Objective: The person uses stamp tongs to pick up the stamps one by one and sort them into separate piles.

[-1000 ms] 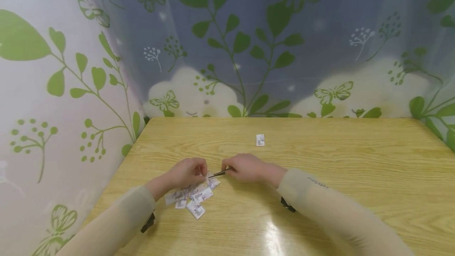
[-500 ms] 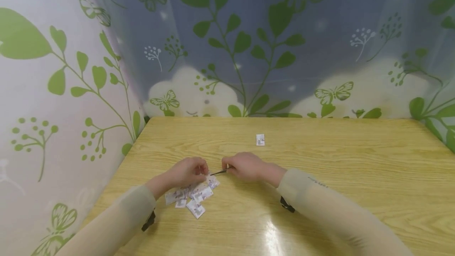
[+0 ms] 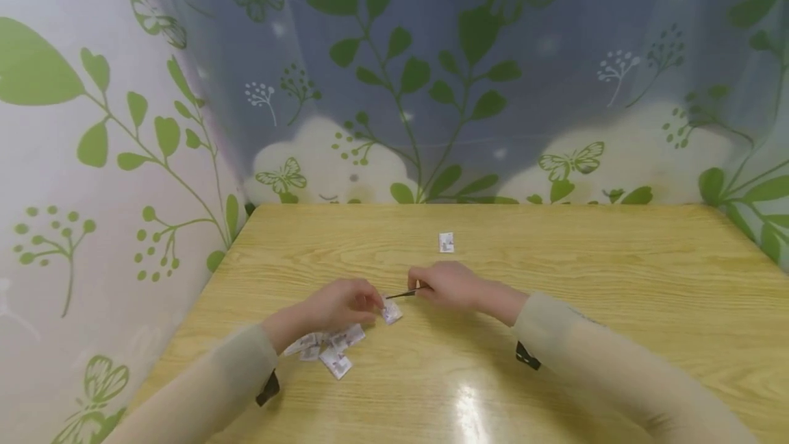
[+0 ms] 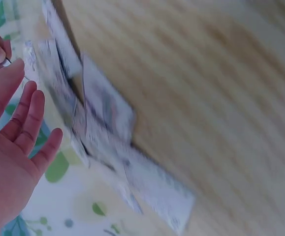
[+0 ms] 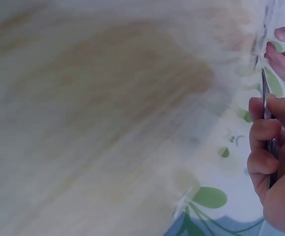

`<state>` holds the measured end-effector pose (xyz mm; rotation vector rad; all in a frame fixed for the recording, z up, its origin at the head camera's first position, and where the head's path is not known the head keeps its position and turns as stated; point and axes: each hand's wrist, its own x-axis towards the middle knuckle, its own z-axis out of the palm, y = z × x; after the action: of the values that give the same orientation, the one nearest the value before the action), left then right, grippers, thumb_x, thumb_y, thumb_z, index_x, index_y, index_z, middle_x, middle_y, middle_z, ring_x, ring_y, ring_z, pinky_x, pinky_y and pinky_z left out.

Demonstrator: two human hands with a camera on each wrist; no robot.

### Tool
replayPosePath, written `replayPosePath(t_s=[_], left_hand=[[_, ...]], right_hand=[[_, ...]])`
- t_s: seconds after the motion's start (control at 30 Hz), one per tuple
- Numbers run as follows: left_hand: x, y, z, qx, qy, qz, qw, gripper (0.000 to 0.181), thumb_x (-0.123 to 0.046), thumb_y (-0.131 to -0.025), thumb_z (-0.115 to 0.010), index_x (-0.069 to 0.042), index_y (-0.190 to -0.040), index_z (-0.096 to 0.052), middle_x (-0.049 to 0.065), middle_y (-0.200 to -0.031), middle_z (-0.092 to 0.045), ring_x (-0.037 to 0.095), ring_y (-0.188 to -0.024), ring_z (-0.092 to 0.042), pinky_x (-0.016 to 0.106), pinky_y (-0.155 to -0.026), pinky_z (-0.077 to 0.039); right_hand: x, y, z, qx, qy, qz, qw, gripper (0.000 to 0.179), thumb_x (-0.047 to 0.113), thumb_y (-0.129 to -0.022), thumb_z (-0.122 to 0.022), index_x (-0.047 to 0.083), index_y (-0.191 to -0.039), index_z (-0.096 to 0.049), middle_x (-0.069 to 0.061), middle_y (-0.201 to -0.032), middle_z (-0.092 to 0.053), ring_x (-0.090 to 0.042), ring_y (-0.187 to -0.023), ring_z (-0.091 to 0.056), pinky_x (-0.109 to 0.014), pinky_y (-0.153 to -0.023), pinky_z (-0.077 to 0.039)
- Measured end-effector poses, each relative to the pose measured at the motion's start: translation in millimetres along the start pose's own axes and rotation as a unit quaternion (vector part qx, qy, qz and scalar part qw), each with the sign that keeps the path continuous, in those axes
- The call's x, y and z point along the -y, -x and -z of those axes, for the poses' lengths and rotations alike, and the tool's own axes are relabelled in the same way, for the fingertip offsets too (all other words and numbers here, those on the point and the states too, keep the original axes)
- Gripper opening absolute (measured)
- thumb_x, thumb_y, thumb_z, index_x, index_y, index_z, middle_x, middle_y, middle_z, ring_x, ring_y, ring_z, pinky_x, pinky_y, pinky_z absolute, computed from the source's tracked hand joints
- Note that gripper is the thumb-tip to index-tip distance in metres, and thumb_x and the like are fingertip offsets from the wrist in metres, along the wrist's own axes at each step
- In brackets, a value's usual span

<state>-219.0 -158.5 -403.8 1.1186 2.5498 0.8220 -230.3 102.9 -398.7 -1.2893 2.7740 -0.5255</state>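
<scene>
My right hand (image 3: 453, 284) holds slim dark metal tweezers (image 3: 405, 293), fingers curled round them in the right wrist view. The tips point left at a small flat white slip with purplish print (image 3: 391, 311); whether they grip its edge cannot be told. My left hand (image 3: 345, 305) hovers at that slip's left side, fingertips by its edge. In the left wrist view its fingers (image 4: 33, 125) are loosely extended, with no held thing visible. Below the left hand lies an overlapping pile of similar printed slips (image 3: 345, 338), partly covered by the hand.
One more printed slip (image 3: 446, 242) lies alone farther back on the wooden table (image 3: 585, 279). A printed curtain (image 3: 394, 88) with leaves and butterflies hangs behind the table, and a light patterned one (image 3: 111, 190) hangs on the left.
Both hands have shifted to the right, with the tweezers. One slip has come away from the pile's right side with them. The left fingers are more spread than before.
</scene>
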Motion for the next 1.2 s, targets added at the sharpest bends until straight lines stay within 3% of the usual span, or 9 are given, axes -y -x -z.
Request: replayPosePath(t_s=[0.3,0.6,0.87,1.2], left_hand=[[-2.9,-5.1,-8.7,0.023,-0.010,-0.010,0.9996,0.015,-0.014,-0.091,-0.068,-0.014,-0.105,-0.071,-0.009,-0.089,-0.058,0.005,-0.078,-0.056,0.026,-0.072,-0.048],[-2.9,-9.0,-12.6,0.009,-0.024,-0.008,0.9996,0.011,-0.019,-0.091,-0.068,-0.016,-0.102,-0.071,-0.010,-0.085,-0.056,0.006,-0.075,-0.054,0.026,-0.069,-0.047],[-5.7,-9.9,-14.9,0.004,-0.055,0.021,0.9982,0.008,-0.021,-0.090,-0.069,-0.022,-0.097,-0.068,-0.013,-0.084,-0.055,0.006,-0.074,-0.052,0.027,-0.067,-0.046],[-7.2,-11.0,-16.4,0.002,-0.064,0.024,0.9977,0.008,-0.022,-0.089,-0.069,-0.023,-0.097,-0.068,-0.014,-0.082,-0.054,0.005,-0.072,-0.051,0.027,-0.065,-0.045]], right_hand=[[-4.2,10.3,-8.6,0.010,-0.010,-0.019,0.9997,0.006,0.012,-0.095,-0.061,0.016,-0.098,-0.060,0.003,-0.081,-0.064,-0.011,-0.068,-0.056,-0.031,-0.061,-0.046],[-5.2,16.2,-5.2,0.003,-0.011,-0.008,0.9999,0.007,0.009,-0.094,-0.061,0.014,-0.099,-0.060,0.000,-0.080,-0.065,-0.012,-0.066,-0.057,-0.031,-0.060,-0.046],[-3.2,21.7,-5.2,0.012,-0.019,-0.016,0.9996,0.006,0.011,-0.095,-0.060,0.016,-0.099,-0.060,0.002,-0.082,-0.065,-0.008,-0.066,-0.055,-0.029,-0.061,-0.046],[-2.6,20.8,-4.4,0.007,-0.007,-0.028,0.9996,0.005,0.012,-0.095,-0.061,0.015,-0.100,-0.060,0.005,-0.075,-0.060,-0.008,-0.062,-0.049,-0.029,-0.058,-0.043]])
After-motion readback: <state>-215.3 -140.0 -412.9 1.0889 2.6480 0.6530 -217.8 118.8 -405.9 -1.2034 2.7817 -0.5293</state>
